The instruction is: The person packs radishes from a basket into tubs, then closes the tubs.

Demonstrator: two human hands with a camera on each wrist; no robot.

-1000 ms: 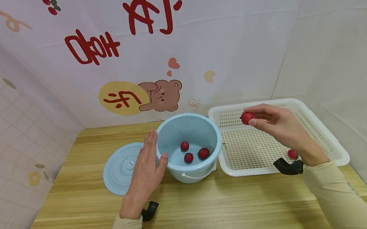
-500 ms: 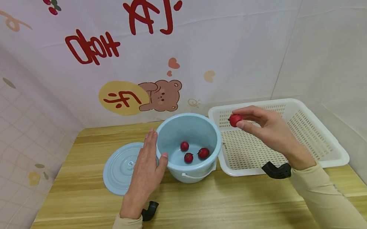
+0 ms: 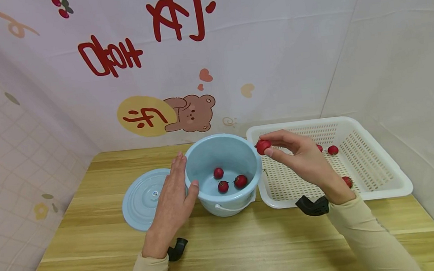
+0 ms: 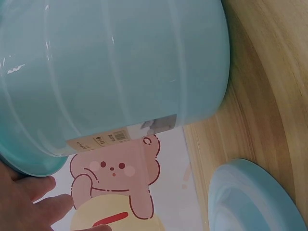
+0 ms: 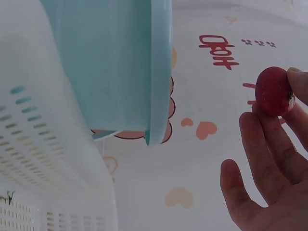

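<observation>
My right hand [image 3: 299, 158] pinches a cherry tomato [image 3: 263, 147] between thumb and fingertips, just right of the bucket's rim. In the right wrist view, that tomato [image 5: 274, 91] is glossy and dark red, with other fingers spread below it. A light blue bucket [image 3: 224, 207] stands upright with its white handle hanging down in front. Inside it lie three tomatoes, one of them the larger tomato [image 3: 240, 181] at the right. My left hand [image 3: 172, 202] lies with straight fingers along the bucket's left side; its fingers [image 4: 38, 190] show by the rim in the left wrist view.
A white perforated basket [image 3: 398, 185] stands right of the bucket, with several tomatoes, including a loose tomato [image 3: 333, 150], in it. The blue lid [image 3: 137, 205] lies left, partly behind my left hand. A printed wall cloth [image 3: 280, 58] rises behind the wooden table [image 3: 253, 251].
My right hand has carried the tomato left, from over the basket towards the bucket's right rim. More tomatoes in the basket have come into view behind it. My left hand stays put.
</observation>
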